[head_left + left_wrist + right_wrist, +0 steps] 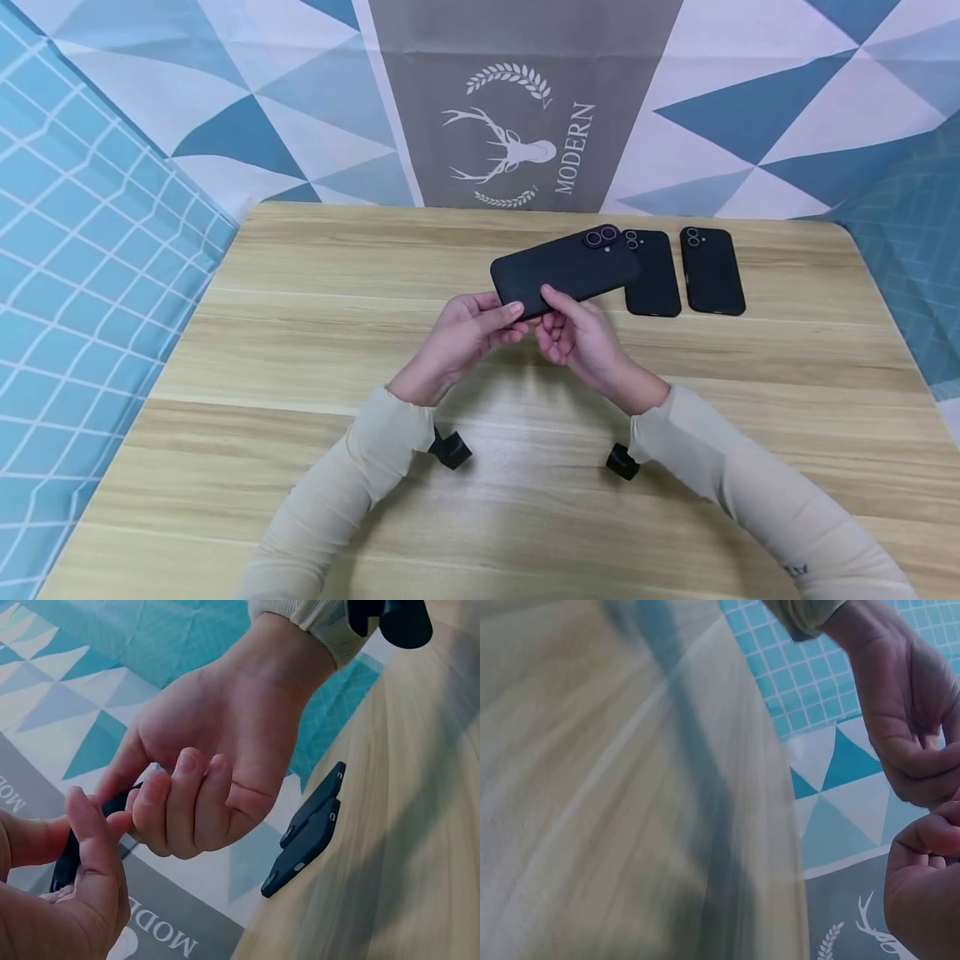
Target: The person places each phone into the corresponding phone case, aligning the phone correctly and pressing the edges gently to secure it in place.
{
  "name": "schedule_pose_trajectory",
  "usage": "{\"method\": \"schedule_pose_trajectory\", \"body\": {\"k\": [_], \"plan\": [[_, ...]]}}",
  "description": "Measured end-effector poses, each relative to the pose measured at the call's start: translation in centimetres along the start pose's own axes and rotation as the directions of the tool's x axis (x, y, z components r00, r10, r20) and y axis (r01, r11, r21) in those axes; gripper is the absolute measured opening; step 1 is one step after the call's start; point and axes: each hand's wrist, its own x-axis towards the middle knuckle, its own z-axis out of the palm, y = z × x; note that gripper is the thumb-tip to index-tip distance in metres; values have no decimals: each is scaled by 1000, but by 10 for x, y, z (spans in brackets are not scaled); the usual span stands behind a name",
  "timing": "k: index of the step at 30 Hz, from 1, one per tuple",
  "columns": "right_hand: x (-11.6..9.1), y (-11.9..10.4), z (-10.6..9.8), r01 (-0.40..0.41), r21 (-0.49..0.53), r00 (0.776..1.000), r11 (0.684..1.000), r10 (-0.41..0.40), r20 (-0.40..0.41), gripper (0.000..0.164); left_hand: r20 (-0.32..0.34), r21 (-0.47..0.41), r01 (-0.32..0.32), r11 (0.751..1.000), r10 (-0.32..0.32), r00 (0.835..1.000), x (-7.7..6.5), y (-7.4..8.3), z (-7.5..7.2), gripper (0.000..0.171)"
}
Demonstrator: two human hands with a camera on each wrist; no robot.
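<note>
Both hands hold a black smartphone, raised above the table and tilted with its camera side up. The left hand pinches its lower left corner, thumb on the back. The right hand grips the lower long edge with the thumb on top and the other fingers curled beneath. In the left wrist view, a dark edge of the smartphone shows between the hands. The right wrist view catches the right hand and the left hand close together; the smartphone lies outside it.
Two more black smartphones, one nearer and one further right, lie camera side up near the back edge of the wooden table. A patterned cloth hangs behind. Black wrist cameras stick out below the sleeves.
</note>
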Motion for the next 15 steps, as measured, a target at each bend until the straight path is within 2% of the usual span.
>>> {"method": "schedule_pose_trajectory", "body": {"k": [5, 9, 12, 15], "plan": [[0, -1, 0, 20, -42, 1000, 999, -21, -9, 44, 6, -13, -21, 1000, 21, 1000, 0, -2, 0, 12], [1, -1, 0, 74, -36, 994, 997, -77, -78, 36, -1, -16, -29, 999, 29, 1000, 1, -3, 0, 9], [3, 3, -5, 177, -1, 970, 984, -174, -170, 26, -2, -16, -29, 999, 29, 1000, 1, -4, 0, 9], [18, 22, -26, 306, 38, 926, 951, -288, -244, 18, 0, -25, -34, 999, 34, 999, 1, -5, 1, 8]]}}
